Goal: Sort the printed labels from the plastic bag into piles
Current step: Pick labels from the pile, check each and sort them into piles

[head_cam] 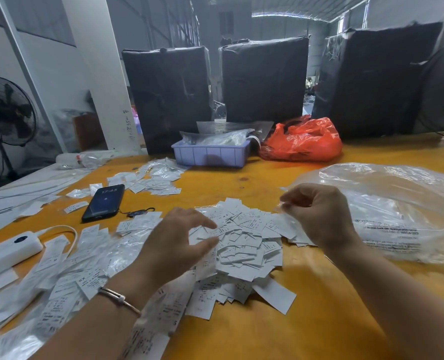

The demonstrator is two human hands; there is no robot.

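Observation:
A heap of small white printed labels (244,242) lies in the middle of the orange table (306,320). My left hand (176,242) hovers over the heap's left side, fingers spread and loosely bent, holding nothing. My right hand (322,216) is raised at the heap's right edge, its fingers curled and pinching the thin edge of a clear plastic bag (397,214) that spreads out to the right. More labels in clear sleeves (85,268) lie scattered to the left, under my left forearm.
A black phone (104,202) and a white power bank (5,252) lie at the left. A lilac tray (210,153), a red bag (304,140) and three black wrapped bales (265,79) stand behind. Another label pile (153,179) sits beyond the phone.

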